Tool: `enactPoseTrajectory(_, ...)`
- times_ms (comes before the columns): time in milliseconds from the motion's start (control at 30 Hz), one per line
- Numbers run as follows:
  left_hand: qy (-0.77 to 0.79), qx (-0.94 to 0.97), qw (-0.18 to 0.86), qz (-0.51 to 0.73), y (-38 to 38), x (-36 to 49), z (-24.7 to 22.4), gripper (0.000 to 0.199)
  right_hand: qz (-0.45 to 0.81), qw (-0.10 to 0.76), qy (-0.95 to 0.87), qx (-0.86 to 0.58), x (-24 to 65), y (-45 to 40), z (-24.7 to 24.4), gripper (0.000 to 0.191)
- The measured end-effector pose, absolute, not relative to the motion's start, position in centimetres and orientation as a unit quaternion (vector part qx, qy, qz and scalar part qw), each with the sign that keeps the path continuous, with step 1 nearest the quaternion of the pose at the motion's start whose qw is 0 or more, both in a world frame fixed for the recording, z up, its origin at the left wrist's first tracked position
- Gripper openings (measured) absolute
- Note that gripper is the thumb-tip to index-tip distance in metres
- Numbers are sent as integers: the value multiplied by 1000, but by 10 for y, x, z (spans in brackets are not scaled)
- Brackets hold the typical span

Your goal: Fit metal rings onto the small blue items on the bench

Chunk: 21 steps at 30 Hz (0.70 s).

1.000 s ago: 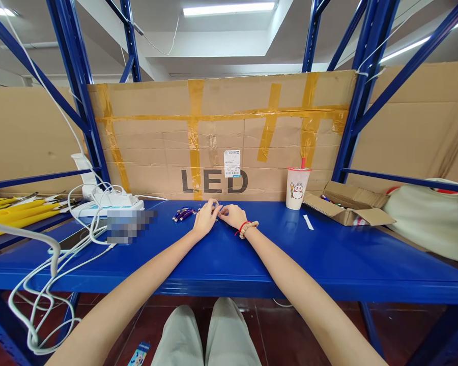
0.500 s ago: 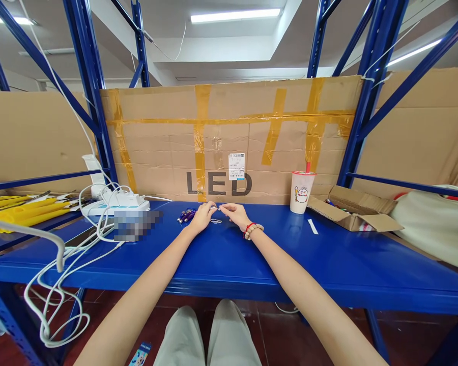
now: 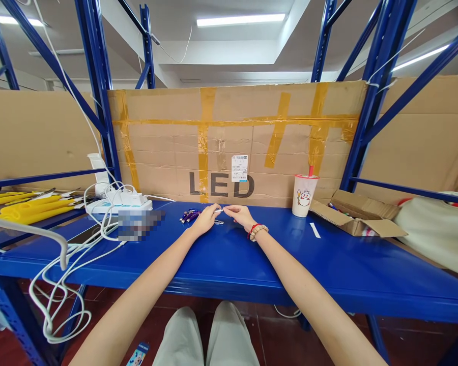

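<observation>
Near the back of the blue table (image 3: pixel 229 259), my left hand (image 3: pixel 208 219) is closed on a small whitish thing (image 3: pixel 218 210), too small to name. My right hand (image 3: pixel 241 215) faces it from the right, thumb and fingertips pinched at the thing's right end; what it grips is too small to make out. Several purple pens or similar slim items (image 3: pixel 190 216) lie just left of my left hand. A small shiny metal piece (image 3: pixel 219 222) rests on the table between my hands.
White cables and a power strip (image 3: pixel 127 202) lie at the left, beyond them yellow-handled tools (image 3: pixel 38 209). At the right stand a paper cup (image 3: pixel 302 197) with a red straw and an open cardboard box (image 3: pixel 361 216); a white strip (image 3: pixel 315 230) lies nearby. Cardboard (image 3: pixel 160 157) backs the table.
The whole view has shifted slightly right and down. My fingertips are a little farther apart, and more of the small whitish thing shows between them.
</observation>
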<state>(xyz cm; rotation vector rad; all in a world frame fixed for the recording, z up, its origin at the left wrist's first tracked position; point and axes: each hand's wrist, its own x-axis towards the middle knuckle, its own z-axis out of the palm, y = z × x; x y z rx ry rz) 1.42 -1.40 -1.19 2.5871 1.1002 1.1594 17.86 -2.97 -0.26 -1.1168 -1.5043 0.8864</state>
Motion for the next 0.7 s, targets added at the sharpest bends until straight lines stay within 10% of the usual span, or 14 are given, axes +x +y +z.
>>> enactPoseTrajectory(700,358,867,57,341,-28,16,-9,25,411,432,-629,-499,191,-31,-1,38)
